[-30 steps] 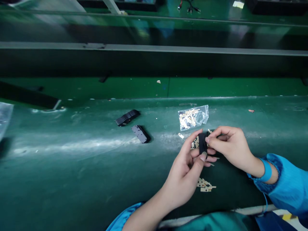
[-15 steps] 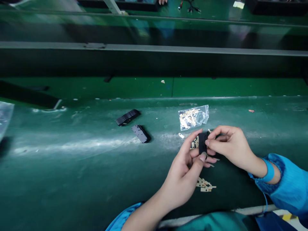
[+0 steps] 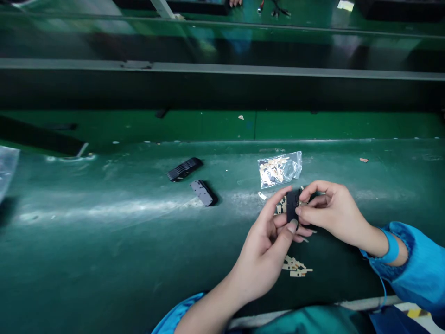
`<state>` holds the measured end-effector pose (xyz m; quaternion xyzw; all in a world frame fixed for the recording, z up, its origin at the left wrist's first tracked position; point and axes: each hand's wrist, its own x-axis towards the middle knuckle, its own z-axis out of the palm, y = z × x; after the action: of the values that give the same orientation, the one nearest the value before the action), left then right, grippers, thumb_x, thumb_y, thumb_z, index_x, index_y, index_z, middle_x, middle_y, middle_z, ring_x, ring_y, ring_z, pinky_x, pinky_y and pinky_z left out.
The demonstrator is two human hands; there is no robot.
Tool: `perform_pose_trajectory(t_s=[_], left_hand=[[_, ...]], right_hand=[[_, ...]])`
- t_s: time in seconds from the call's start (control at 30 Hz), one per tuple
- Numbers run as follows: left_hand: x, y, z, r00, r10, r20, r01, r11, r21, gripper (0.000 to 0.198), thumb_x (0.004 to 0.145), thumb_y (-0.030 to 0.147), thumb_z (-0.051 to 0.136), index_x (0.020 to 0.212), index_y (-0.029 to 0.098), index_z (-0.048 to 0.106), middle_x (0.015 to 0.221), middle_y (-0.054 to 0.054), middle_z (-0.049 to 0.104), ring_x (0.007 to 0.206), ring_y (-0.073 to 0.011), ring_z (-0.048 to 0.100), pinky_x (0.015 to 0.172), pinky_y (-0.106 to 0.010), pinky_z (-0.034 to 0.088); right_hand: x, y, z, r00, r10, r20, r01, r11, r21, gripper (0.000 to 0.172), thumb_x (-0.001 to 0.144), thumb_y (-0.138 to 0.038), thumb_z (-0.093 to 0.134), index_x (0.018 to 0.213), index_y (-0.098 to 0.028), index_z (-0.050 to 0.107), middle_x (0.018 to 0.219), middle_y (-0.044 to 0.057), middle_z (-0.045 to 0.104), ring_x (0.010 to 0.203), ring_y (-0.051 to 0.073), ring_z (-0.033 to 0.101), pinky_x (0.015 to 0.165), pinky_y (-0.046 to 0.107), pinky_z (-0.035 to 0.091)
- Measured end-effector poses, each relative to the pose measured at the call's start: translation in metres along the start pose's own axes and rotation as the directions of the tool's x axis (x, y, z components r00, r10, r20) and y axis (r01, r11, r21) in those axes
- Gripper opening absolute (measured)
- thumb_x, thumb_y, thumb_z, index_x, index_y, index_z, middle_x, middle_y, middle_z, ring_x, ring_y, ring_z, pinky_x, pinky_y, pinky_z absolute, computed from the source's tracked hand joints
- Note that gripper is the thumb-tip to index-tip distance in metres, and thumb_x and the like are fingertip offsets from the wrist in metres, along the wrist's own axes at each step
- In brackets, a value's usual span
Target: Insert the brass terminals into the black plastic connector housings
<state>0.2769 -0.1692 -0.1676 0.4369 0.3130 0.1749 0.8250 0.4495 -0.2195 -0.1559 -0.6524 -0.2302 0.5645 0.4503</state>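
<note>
While our left hand [image 3: 267, 250] clamps the small black plastic part [image 3: 292, 204] end to end, long axis pointing away from us, our right hand [image 3: 330, 211] pinches its right edge over the tabletop [image 3: 139, 241].

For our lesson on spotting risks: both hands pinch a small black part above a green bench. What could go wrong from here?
The black part is pinched only between the left hand and right hand; a slip could drop it among the loose tan pieces. Those lie near the edge of the bench, where the blue sleeve might sweep them off.
</note>
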Motion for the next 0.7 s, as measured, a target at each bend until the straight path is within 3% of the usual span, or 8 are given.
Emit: perform_pose_trajectory(t_s=[0.3,0.43,0.7], left_hand=[[-0.0008,-0.001,-0.0012,1.0,0.001,0.026,-0.001,1.0,0.013,0.054,0.103,0.027,0.058,0.154,0.027,0.04,0.096,-0.005,0.076,0.088,-0.0175,0.076,0.082,-0.028,0.061],[-0.001,0.0014,-0.005,0.998,0.011,0.07,-0.01,1.0,-0.01,0.053,0.103,0.025,0.059,0.153,0.031,0.042,0.101,-0.004,0.075,0.086,-0.0179,0.077,0.08,-0.028,0.061],[0.0007,0.0068,-0.0091,0.994,-0.012,0.113,0.013,1.0,-0.008,0.055,0.102,0.027,0.061,0.154,0.029,0.044,0.1,-0.006,0.075,0.081,-0.0192,0.077,0.079,-0.032,0.06]], right_hand=[[0.0019,-0.0004,-0.0022,0.996,-0.005,0.09,-0.003,0.996,0.093,0.021,0.072,-0.023,0.08,0.082,-0.021,0.061,0.058,-0.002,0.069,0.053,0.014,0.064,0.052,0.024,0.048],[0.005,-0.0032,-0.0043,0.993,-0.01,0.117,-0.004,0.992,0.123,0.03,0.071,-0.028,0.087,0.079,-0.021,0.059,0.054,-0.004,0.064,0.051,0.013,0.062,0.049,0.022,0.045],[0.0091,-0.0063,-0.0075,0.994,-0.013,0.11,0.001,0.994,0.108,0.033,0.069,-0.043,0.09,0.071,-0.017,0.068,0.07,-0.001,0.067,0.056,0.01,0.057,0.049,0.02,0.049]])
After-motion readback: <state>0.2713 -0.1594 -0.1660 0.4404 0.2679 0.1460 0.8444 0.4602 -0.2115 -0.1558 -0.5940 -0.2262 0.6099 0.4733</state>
